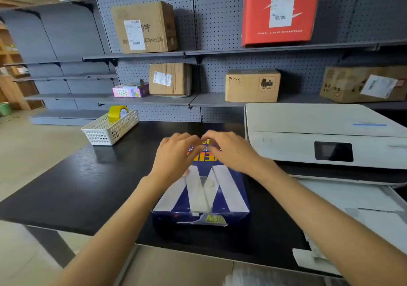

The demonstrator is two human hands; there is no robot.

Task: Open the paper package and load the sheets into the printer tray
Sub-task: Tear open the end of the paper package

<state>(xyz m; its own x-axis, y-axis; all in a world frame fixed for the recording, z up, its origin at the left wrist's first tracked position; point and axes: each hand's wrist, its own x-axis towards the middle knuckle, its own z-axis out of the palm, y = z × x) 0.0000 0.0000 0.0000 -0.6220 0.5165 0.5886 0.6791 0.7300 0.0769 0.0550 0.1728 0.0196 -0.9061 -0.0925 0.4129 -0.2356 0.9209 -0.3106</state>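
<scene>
A dark blue paper package [201, 199] with big white letters lies flat on the black table [88, 186]; its near end flap looks torn. My left hand [176, 153] and my right hand [229, 151] both rest on the package's far end, fingers curled onto the wrapper there, fingertips close together. What the fingers pinch is hidden by the hands and blur. The white printer [326, 136] stands right of the package, with its paper tray [361, 208] pulled out toward me.
A white mesh basket [110, 129] with a yellow tape roll [118, 113] sits at the table's far left corner. Grey pegboard shelves behind hold cardboard boxes [252, 85] and a red box [278, 10]. The table's near edge drops to the floor.
</scene>
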